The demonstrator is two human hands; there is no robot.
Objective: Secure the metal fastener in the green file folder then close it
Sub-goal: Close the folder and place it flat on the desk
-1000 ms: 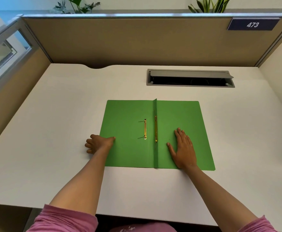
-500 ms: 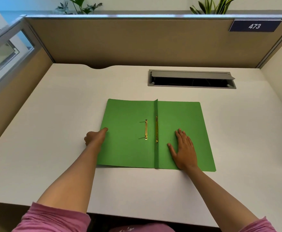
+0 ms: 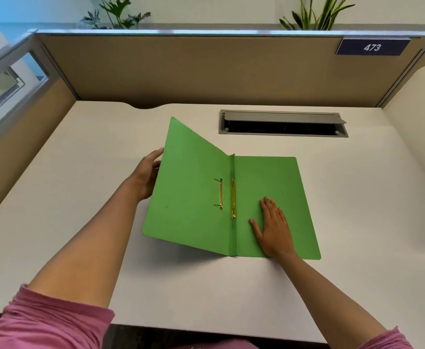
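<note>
Left hand [image 3: 147,176] is at the outer edge of the folder [image 3: 269,187] left flap, thumb up along the edge, other fingers hidden behind the flap, so it looks clamped on that flap; exact finger spread behind it can't be told. Flap is raised off the desk [image 3: 80,197], tilted up around the spine, far corner highest, shadow under its near edge. Right hand [image 3: 273,226] lies flat, palm down, on the right flap near its near edge, fingers extended and close together, thumb splayed toward the spine; gripping nothing, just pressing. Right flap sits flat on the desk. Fastener [image 3: 233,199]: brass strip lying flat along the spine, with a second brass bar [image 3: 221,193] just left of it on the raised flap, two small prongs sticking out to its left. Both forearms bare, pink sleeves [image 3: 42,323] at the near corners. Folder sits mid-desk, slightly right of centre. Desk is white, inside a tan-panelled cubicle. Grey cable tray [image 3: 283,123] with lid propped open is set in the desk behind the folder, well apart from it. Blue plate [image 3: 372,47] reading 473 is on the back panel, top right. Plants [image 3: 314,13] show above the panel; glass partition at left.
</note>
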